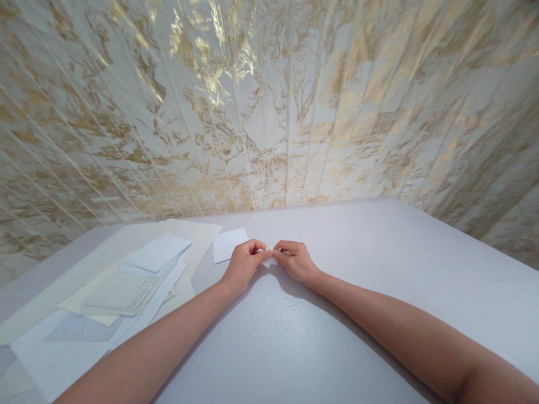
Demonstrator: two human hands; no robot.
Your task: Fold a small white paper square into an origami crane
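Both hands meet over the middle of the table, pinching a small piece of white paper (269, 261) between them. My left hand (244, 264) grips its left side with thumb and fingers closed. On the other side, my right hand (297, 261) holds it in a like pinch, the two thumb tips nearly touching. The paper looks folded or crumpled; its full shape is hidden by the fingers. Just behind my left hand lies a flat white sheet (227, 244), apart from the held piece.
A loose pile of papers (59, 353) covers the table's left side, with a handwritten sheet (122, 292) and a folded white paper (158, 252) on top. The pale table (379, 252) reaches back to a wall (269, 112) with a gold pattern.
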